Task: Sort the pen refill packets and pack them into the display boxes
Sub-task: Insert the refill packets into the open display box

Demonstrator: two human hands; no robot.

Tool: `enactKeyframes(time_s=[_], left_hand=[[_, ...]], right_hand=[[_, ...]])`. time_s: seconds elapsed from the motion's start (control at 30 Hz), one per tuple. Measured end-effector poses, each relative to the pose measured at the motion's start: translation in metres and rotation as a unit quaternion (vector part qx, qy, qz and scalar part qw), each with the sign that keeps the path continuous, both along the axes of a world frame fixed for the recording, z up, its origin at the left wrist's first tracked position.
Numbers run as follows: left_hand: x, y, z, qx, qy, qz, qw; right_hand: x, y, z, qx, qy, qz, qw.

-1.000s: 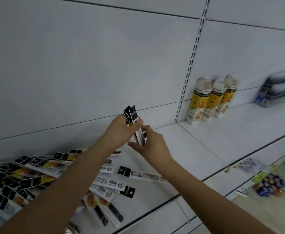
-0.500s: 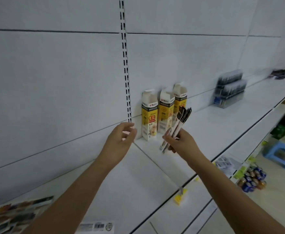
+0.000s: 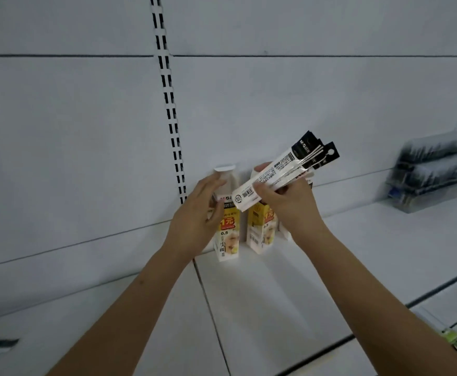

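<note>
- Right hand [image 3: 289, 204]: fingers curled round a bundle of packets [image 3: 281, 172], gripping it near its lower, barcoded end. The bundle stuck out up and to the right of the fist, tilted, its black tabbed ends fanned apart at the top.
- Packets: long, flat, narrow sleeves; glossy white fronts with small print and a barcode, black header tabs with a round hang hole. How many were in the bundle could not be told.
- Left hand [image 3: 197, 215]: fingers straight and loosely spread, holding nothing, laid against the left side and front of the left box [image 3: 228, 234]. The bundle's low end hung just beside its fingertips, above that box.
- Left box: tall, upright carton, white with a yellow band, red price mark and "0.5" printed on its face; a rounded white flap stood up at its top.
- Middle box [image 3: 261, 232]: same shape and print, upright, just right of the first, its top hidden behind the bundle and right hand.
- Third box [image 3: 285, 234]: only a white lower corner showed behind the right wrist.
- Shelf [image 3: 262, 294]: smooth white metal, seamed, under a white panelled back wall with a slotted upright [image 3: 171, 118].
- Trays [image 3: 433, 175]: clear stacked holders with dark contents, blurred, well apart to the right on the shelf.
</note>
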State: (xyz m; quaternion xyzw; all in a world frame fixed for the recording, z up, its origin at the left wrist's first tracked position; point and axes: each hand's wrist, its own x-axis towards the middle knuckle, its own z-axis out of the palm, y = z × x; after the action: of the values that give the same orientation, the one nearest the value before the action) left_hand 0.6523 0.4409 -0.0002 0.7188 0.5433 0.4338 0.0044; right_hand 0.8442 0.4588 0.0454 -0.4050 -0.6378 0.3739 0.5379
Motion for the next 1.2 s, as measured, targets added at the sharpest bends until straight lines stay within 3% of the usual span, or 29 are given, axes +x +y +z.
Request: enactKeyframes(time_s=[0.2,0.3,0.57,0.83,1.13,1.2], left_hand=[[0.003,0.014,-0.005,0.031,-0.103,0.004,0.994],[0.0,0.018,-0.009,0.026,-0.132,0.002,0.991],[-0.01,0.026,-0.014,0.051,-0.074,-0.014,0.996],[0.003,0.026,-0.022,0.054,-0.142,-0.021,0.988],[0.007,0.023,-0.018,0.025,-0.199,0.029,0.979],[0.007,0.022,-0.014,0.032,-0.172,0.043,0.984]], right_hand=[[-0.03,0.025,0.017,0.0,0.044,0.01,0.999],[-0.039,0.036,0.017,-0.003,-0.018,-0.033,0.999],[-0.033,0.054,0.025,0.073,-0.074,-0.02,0.994],[-0.044,0.055,0.027,0.142,-0.133,0.013,0.981],[-0.051,0.065,0.031,0.07,-0.144,-0.02,0.987],[-0.055,0.062,0.032,0.074,-0.151,-0.019,0.986]])
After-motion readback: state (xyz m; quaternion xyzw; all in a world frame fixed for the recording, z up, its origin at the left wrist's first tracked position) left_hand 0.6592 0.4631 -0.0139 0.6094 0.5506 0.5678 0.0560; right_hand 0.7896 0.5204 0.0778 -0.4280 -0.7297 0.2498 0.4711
